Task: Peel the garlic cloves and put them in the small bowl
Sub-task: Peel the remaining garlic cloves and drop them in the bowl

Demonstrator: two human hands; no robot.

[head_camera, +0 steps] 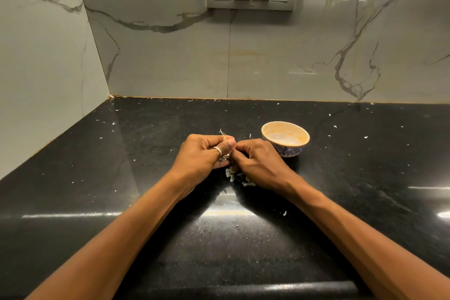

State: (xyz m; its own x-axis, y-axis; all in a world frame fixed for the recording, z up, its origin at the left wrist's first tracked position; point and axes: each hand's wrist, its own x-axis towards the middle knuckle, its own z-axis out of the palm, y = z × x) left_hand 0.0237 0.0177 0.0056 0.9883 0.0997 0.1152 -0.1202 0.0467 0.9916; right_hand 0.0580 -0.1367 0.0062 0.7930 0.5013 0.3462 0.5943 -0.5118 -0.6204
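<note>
left hand (202,153) and right hand (258,161) pinch garlic (224,139), stem tip pointing away.

Glossy speckled black stone counter (341,202), smooth veined marble-look wall (170,61), glazed ceramic small bowl (288,151), papery garlic skins (231,174), metal ring (218,151)

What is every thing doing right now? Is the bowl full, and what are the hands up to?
bowl: upright, no cloves visible inside.
garlic: held between both hands, papery skin sticking out.
left hand: grips the garlic.
right hand: pinches the garlic.
peel scraps: lying loose beneath the hands.
counter: speckled with tiny skin bits.
</note>
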